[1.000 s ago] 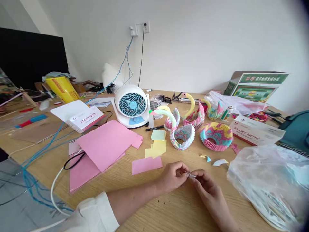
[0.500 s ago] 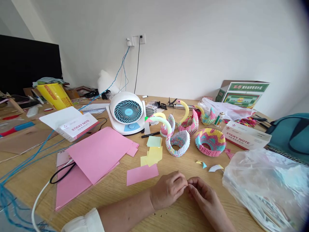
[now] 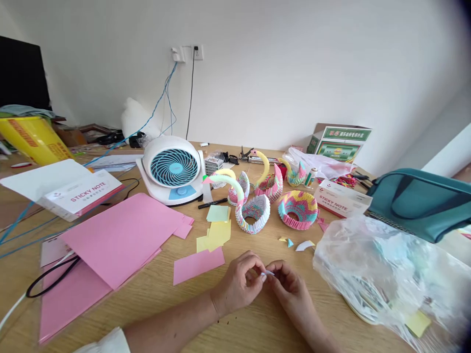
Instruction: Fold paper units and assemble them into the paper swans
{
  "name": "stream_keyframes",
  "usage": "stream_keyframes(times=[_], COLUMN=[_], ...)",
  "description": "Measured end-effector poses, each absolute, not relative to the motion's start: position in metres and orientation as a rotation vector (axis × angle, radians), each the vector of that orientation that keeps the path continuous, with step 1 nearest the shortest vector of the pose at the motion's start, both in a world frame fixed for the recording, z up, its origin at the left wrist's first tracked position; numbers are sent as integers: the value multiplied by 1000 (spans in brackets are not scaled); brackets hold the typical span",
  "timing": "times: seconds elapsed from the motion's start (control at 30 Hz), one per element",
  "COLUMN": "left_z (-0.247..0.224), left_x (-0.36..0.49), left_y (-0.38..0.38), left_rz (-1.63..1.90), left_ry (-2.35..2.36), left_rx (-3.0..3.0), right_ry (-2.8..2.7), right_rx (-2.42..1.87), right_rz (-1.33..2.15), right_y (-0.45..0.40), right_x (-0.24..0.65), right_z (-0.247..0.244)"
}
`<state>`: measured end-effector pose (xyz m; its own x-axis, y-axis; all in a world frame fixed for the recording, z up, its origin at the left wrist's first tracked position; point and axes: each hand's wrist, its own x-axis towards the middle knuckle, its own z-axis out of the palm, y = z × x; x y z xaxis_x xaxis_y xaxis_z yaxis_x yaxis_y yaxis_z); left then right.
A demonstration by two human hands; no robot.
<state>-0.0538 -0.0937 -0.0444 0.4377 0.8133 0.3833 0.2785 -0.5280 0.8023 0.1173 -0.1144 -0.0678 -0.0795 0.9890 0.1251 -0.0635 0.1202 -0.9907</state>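
Between my fingertips is a small pale folded piece of paper (image 3: 268, 272), mostly covered by the fingers. My left hand (image 3: 241, 280) pinches its left end, and my right hand (image 3: 289, 287) pinches the right end, just above the table. Beyond my hands stand several swans made of folded paper; the nearest swan (image 3: 257, 220) is white with a pale green and yellow neck. Right of it sits a round paper bowl (image 3: 299, 211) in pink, yellow and blue. Small folded paper pieces (image 3: 290, 242) and a white curved strip (image 3: 304, 245) lie before the bowl.
Pink sheets (image 3: 125, 235) cover the left side, with yellow notes (image 3: 219, 236) and a pink strip (image 3: 198, 265) nearer my hands. A white fan (image 3: 172, 171) stands behind. At right are a sticky note box (image 3: 344, 198), a clear plastic bag (image 3: 386, 274) and a teal bag (image 3: 419, 201).
The view has turned a little to the right. My fingers have shifted, and the small pale paper between them now shows, where it was hidden before.
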Motion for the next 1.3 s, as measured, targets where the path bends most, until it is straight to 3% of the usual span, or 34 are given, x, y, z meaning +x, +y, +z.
stream_keyframes(times=[0.73,1.3], left_z=[-51,-51], left_x=[-50,-52], left_y=[-83,-81], left_rz=[869,805], left_ry=[824,768], left_rx=[1443,1374], right_ry=[-1163,-1185], right_rx=[-1100,-1114], right_rz=[1260,1175], right_y=[-113,-113], right_x=[121,119], right_z=[-51,-60])
